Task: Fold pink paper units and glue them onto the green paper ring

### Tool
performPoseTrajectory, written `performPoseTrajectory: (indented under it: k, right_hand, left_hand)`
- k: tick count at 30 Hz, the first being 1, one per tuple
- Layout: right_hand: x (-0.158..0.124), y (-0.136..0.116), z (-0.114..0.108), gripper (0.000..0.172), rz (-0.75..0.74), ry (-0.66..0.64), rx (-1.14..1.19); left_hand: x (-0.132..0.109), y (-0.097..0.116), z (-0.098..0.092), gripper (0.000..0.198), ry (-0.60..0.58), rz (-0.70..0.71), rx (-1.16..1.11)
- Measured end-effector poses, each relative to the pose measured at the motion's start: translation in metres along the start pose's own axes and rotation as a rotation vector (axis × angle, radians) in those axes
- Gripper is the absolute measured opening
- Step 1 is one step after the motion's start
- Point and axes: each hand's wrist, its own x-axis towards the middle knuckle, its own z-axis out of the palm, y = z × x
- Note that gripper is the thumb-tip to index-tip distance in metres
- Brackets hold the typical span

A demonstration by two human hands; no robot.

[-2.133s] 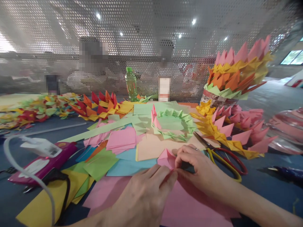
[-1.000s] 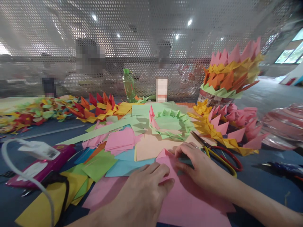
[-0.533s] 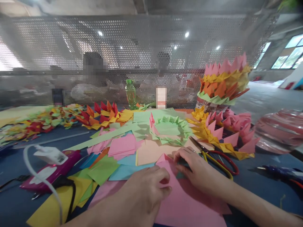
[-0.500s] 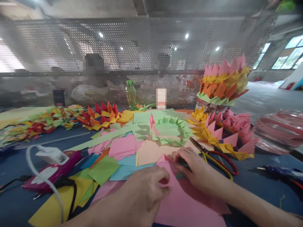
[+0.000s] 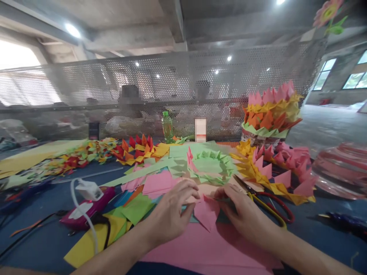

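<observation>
A small folded piece of pink paper (image 5: 207, 214), its lower end pointed, stands between my two hands. My right hand (image 5: 243, 210) pinches its upper right corner between thumb and fingers. At its left side is my left hand (image 5: 176, 210), with curved fingers and the thumb apart from them; the fingertips come close to the paper's left edge, and contact is unclear. Under both hands lies a large pink sheet (image 5: 189, 248). Just beyond them is a ring of folded green paper points (image 5: 212, 162), with a pink folded piece (image 5: 191, 159) set on its left side.
Red- and yellow-handled scissors (image 5: 269, 204) lie right of my right hand. Left are loose coloured sheets (image 5: 137, 208) and a magenta power strip (image 5: 86, 210) with a charger. Beyond stand a green bottle (image 5: 167, 128), a stacked paper flower (image 5: 269, 114) and a perforated metal screen (image 5: 177, 84).
My left hand has moved away from its pinch over the paper, and its fingers have spread. The pink piece now shows a pointed lower end. The camera view has tilted upward.
</observation>
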Motion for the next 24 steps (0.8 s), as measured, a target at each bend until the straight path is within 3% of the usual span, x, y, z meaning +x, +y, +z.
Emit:
performPoseTrajectory:
  k: [7, 12, 17, 24]
  right_hand:
    - [-0.001, -0.004, 0.001, 0.008, -0.011, 0.023, -0.061]
    - [-0.001, -0.003, 0.004, 0.017, 0.101, -0.025, -0.01]
    - [-0.001, -0.006, 0.008, 0.022, 0.129, -0.103, 0.059]
    - [0.0, 0.003, 0.013, 0.031, 0.097, -0.02, 0.268]
  left_hand:
    - [-0.002, -0.009, 0.007, 0.014, -0.055, -0.078, -0.058]
    - [-0.001, -0.009, 0.008, 0.016, -0.018, -0.054, -0.052]
    - [-0.001, -0.01, 0.008, 0.022, -0.066, -0.074, -0.08]
    - [0.0, -0.004, 0.007, 0.022, -0.079, -0.149, -0.278]
